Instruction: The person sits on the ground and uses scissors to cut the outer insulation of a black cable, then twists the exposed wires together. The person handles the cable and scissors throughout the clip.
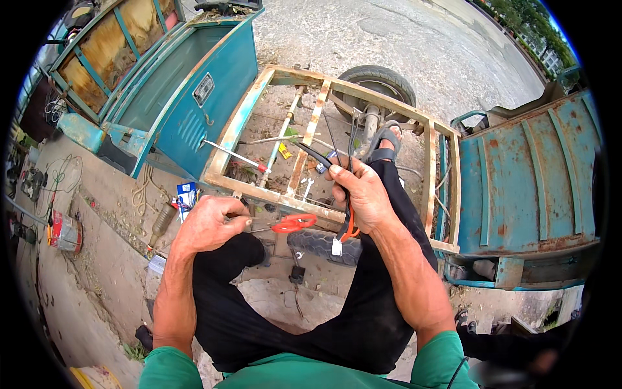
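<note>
My left hand (212, 223) is closed in a pinch, thumb against the fingers, at the blade end of a pair of scissors with red handles (295, 223). The handles point right, toward the middle. My right hand (364, 194) is raised over the frame, with thumb and fingers pressed on a black cable (314, 155) whose end sticks out to the upper left. Below that hand, black and orange wires (350, 228) hang down. A white connector (337, 246) shows at their lower end.
A rusty, tan-painted metal frame (313, 123) lies ahead, with wheels at its far side (382, 87) and near side (324, 246). Teal metal bodies stand left (214, 84) and right (538, 175). A wrench (308, 188), a red-tipped rod (236, 155) and a paint bucket (67, 231) lie about.
</note>
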Demonstrator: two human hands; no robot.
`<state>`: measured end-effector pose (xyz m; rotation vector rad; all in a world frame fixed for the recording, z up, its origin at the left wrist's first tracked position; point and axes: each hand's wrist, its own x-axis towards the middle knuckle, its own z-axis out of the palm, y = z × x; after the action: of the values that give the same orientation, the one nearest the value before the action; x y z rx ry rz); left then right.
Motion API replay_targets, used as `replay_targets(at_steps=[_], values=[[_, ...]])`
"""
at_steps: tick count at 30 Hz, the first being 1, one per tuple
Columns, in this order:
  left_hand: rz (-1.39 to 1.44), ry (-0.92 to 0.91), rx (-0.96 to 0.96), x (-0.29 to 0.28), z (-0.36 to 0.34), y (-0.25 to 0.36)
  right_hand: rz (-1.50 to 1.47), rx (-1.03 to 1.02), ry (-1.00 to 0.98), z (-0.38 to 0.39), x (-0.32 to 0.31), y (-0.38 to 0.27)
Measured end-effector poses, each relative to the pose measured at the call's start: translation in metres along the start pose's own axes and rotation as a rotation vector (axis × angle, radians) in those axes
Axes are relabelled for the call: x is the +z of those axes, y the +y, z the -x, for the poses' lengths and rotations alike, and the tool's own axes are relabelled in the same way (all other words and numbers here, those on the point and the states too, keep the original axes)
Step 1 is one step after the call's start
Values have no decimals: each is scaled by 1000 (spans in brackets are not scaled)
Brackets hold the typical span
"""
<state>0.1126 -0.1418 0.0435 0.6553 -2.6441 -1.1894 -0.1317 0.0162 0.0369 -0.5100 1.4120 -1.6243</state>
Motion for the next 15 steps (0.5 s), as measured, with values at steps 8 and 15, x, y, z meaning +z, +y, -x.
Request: replay_targets(at_steps=[8,15], values=[[667,441,10,9,-49,3,436,-161,35,-1,5,5],[892,529,-112,38,-92,-22,657,-86,-13,0,22,8]])
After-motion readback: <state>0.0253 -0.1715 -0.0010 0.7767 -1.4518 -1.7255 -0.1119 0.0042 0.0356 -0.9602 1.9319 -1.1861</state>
